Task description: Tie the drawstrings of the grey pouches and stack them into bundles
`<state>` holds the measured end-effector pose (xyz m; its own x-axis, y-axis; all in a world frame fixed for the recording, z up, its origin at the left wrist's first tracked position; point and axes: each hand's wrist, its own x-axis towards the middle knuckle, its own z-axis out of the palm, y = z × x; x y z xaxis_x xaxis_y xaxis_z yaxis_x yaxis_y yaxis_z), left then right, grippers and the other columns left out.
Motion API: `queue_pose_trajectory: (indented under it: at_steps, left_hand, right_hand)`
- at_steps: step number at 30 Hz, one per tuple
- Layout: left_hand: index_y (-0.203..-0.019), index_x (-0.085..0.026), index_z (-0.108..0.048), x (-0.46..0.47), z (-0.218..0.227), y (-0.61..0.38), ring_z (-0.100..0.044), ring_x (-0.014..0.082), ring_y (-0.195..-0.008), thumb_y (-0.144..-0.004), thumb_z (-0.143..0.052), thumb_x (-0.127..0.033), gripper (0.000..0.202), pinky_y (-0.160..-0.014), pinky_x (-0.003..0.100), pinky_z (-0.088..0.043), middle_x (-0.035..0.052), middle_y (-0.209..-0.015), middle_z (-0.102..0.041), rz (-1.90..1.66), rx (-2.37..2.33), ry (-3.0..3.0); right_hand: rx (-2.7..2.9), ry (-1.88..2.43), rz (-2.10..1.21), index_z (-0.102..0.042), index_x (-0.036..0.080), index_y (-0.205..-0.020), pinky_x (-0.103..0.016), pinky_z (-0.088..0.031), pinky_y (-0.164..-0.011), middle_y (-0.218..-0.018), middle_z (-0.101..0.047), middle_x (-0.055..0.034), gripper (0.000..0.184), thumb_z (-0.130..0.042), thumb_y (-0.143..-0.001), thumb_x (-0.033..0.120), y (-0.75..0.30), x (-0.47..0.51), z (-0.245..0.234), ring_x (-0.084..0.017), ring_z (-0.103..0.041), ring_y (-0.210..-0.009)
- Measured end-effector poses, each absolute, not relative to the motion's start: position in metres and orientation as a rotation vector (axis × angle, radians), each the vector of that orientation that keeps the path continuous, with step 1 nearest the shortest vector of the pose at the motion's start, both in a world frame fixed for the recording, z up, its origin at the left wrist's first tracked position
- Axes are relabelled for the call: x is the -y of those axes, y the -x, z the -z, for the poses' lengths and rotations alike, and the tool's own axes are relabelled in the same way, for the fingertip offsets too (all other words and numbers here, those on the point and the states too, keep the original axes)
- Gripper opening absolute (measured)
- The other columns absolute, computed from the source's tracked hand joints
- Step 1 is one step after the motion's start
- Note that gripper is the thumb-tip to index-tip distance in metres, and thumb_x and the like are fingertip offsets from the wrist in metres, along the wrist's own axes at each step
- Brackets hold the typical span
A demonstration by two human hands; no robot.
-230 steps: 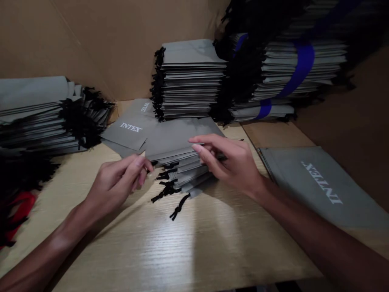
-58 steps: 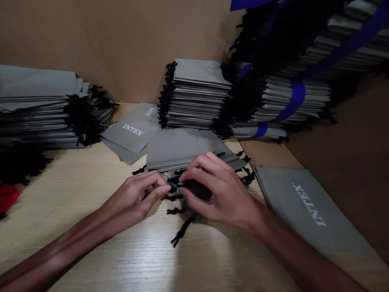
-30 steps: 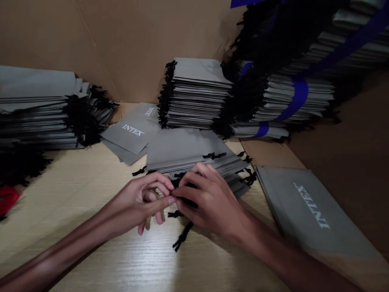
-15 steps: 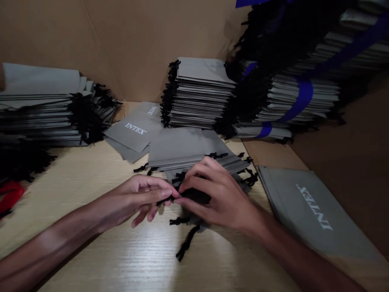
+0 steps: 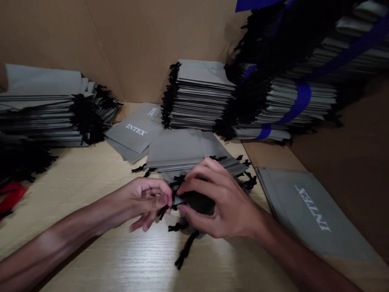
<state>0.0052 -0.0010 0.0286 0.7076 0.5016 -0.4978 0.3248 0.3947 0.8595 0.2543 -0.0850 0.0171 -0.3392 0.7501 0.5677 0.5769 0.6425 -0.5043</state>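
My left hand is closed, thumb and fingertips pinching a short black drawstring cord. Just to its right, my right hand curves over a grey drawstring bag, most of which it hides. A small gap shows between its thumb and index fingertip, beside the bag's corner. Knotted black cord ends trail from the bag onto the table. Beyond the hands, a low pile of grey drawstring bags lies with cords sticking out at both sides.
At the back stands a tall stack of grey bags. Another stack is on the left. Bundles with blue bands are piled at right. Flat INTEX pieces lie behind left and at right. Cardboard walls surround the table.
My right thumb and index finger have parted from their pinch. My left hand has drawn slightly left and curled its fingers, still at the cord. The view has shifted slightly.
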Motion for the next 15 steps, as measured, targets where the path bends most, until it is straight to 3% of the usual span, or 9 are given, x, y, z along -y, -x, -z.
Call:
queue_pose_trajectory:
  at_steps: [5, 10, 15]
  left_hand:
    - [-0.091, -0.019, -0.085, 0.001, -0.023, -0.008, -0.072, 0.0134, -0.054, -0.086, -0.097, -0.06, 0.043, -0.041, 0.014, -0.045, 0.0023, -0.065, -0.077, -0.162, -0.775, -1.186]
    - [-0.096, -0.022, -0.093, -0.002, -0.016, -0.006, -0.082, 0.0166, -0.071, -0.084, -0.101, -0.054, 0.035, -0.051, 0.016, -0.053, 0.0084, -0.082, -0.088, -0.264, -0.721, -1.115]
    - [-0.104, -0.026, -0.096, -0.002, -0.012, -0.002, -0.081, 0.0129, -0.089, -0.085, -0.102, -0.048, 0.03, -0.08, 0.015, -0.06, 0.0081, -0.102, -0.093, -0.329, -0.697, -1.118]
  right_hand:
    - [2.047, 0.972, -0.258, -0.079, 0.018, -0.109, -0.045, -0.052, -0.081, -0.099, -0.077, -0.0088, 0.012, -0.071, -0.101, 0.022, -0.254, 0.085, -0.018, -0.025, -0.065, -0.091]
    - [1.967, 0.905, -0.2, -0.078, 0.015, -0.112, -0.044, -0.05, -0.077, -0.096, -0.079, -0.0093, 0.017, -0.069, -0.098, 0.01, -0.254, 0.085, -0.02, -0.023, -0.067, -0.085]
    - [1.917, 0.916, -0.225, -0.073, 0.017, -0.12, -0.041, -0.052, -0.08, -0.105, -0.082, -0.008, 0.026, -0.069, -0.098, 0.005, -0.254, 0.083, -0.019, -0.021, -0.069, -0.089]
